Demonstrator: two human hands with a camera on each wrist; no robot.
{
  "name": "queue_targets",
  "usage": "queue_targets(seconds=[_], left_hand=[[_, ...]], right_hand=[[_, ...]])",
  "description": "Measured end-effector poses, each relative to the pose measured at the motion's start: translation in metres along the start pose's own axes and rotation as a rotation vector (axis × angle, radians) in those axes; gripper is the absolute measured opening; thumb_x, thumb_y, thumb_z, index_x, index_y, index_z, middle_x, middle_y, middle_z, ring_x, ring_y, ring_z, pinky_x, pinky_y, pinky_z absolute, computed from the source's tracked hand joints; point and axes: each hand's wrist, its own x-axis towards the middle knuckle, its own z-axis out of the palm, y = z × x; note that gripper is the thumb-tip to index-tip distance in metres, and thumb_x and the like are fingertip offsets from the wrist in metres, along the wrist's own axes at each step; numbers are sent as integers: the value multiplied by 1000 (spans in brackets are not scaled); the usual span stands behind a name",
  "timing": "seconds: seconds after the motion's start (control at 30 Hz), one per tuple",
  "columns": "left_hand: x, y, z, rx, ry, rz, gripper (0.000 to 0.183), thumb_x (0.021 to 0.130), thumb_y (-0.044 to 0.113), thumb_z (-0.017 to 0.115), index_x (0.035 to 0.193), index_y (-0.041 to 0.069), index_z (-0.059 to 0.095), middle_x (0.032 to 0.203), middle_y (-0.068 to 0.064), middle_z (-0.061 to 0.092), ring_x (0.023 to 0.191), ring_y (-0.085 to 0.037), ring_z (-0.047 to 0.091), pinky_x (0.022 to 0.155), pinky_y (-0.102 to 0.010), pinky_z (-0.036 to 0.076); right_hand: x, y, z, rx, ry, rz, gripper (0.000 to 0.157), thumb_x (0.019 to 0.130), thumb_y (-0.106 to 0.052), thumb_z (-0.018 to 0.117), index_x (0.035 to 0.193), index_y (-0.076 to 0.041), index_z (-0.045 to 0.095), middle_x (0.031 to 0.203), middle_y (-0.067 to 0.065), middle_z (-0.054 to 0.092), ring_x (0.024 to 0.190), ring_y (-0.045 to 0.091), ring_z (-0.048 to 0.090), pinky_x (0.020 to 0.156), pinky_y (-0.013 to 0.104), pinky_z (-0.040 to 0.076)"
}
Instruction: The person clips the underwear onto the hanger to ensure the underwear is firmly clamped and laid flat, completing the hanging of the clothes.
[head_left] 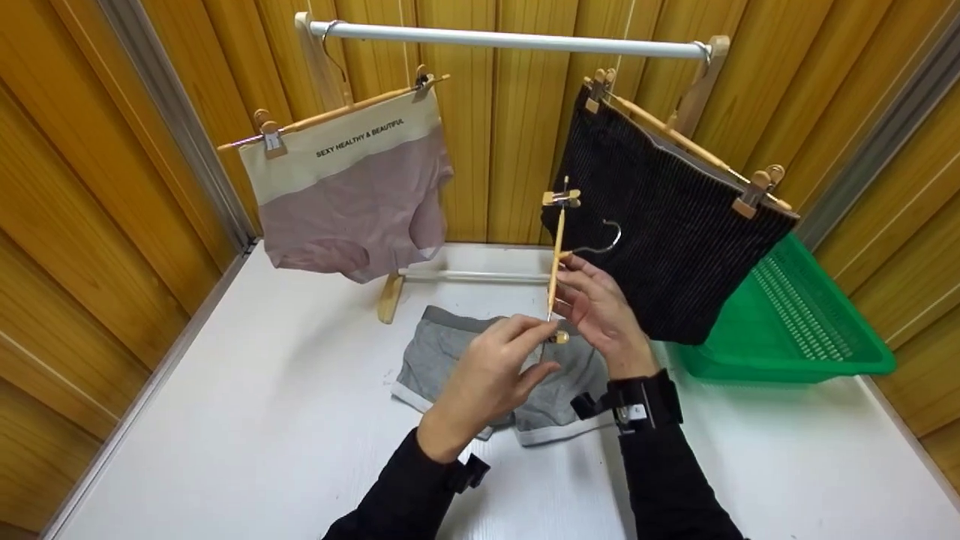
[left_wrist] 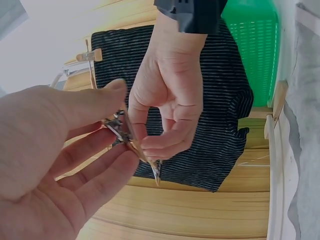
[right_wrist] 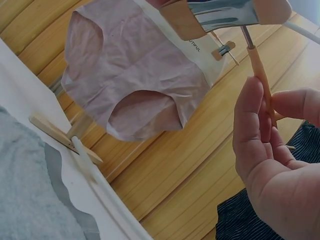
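A wooden clip hanger (head_left: 556,259) with a metal hook is held up above the grey shorts (head_left: 442,349). My right hand (head_left: 600,311) pinches its bar near the middle, between thumb and fingers, as the right wrist view shows. At the near end my left hand (head_left: 487,375) has its thumb and forefinger on the clip (right_wrist: 225,15). The other clip (head_left: 561,198) sits at the far end with no cloth in it. Partly hidden by my hands, the grey shorts with white hems lie on the white table (head_left: 247,420).
Behind stands a rack with a white rail (head_left: 510,39). Pink and cream briefs (head_left: 360,202) hang at left, a black ribbed garment (head_left: 660,217) at right, both from clip hangers. A green basket (head_left: 795,364) stands on the right, partly behind the black garment.
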Motion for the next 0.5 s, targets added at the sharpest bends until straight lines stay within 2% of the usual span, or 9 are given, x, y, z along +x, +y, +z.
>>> queue_targets(seconds=[0.1,0.27,0.5], left_hand=[[0,3,2,29,-45,7,44,87,18,83,126,5,69,114,-4,67,102,-20,65,90,-26,53],[-2,5,5,48,-107,-2,41,87,19,83,124,6,70,112,-4,68,98,-18,65,86,-24,53],[-3,2,7,70,-125,-5,40,84,17,85,121,7,71,110,-2,68,96,-17,65,85,-22,53]], right_hand=[[-3,6,-7,10,10,-3,23,100,5,51,122,-1,53,103,10,65,87,20,68,73,32,58],[-5,14,-14,92,25,17,22,99,8,46,118,0,54,97,11,66,81,20,68,69,32,58],[-4,16,-14,78,28,-1,25,97,9,47,119,-1,53,96,11,65,79,21,68,68,32,58]])
